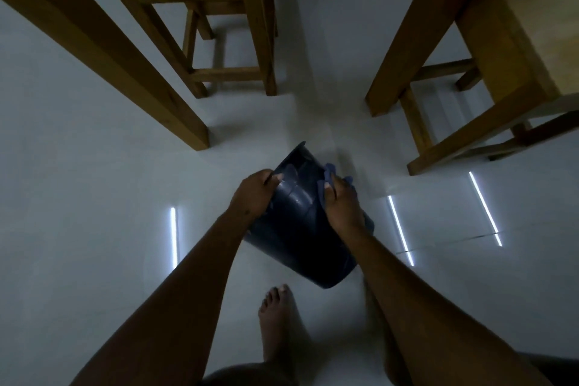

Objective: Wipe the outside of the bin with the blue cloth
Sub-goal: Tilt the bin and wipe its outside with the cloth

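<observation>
A dark blue plastic bin [300, 229] is tipped over above the pale floor, its base toward my feet and its rim pointing away. My left hand [253, 194] grips the bin's left side near the far end. My right hand [341, 207] presses the blue cloth [329, 175] against the bin's right side; folds of the cloth stick out past my fingers. The bin's underside and its opening are hidden.
A wooden table leg [103, 50] slants in at the left, and a wooden stool [225, 41] stands behind the bin. A second wooden stool or bench [470, 78] sits at the right. My bare foot [279, 316] is just below the bin on the glossy floor.
</observation>
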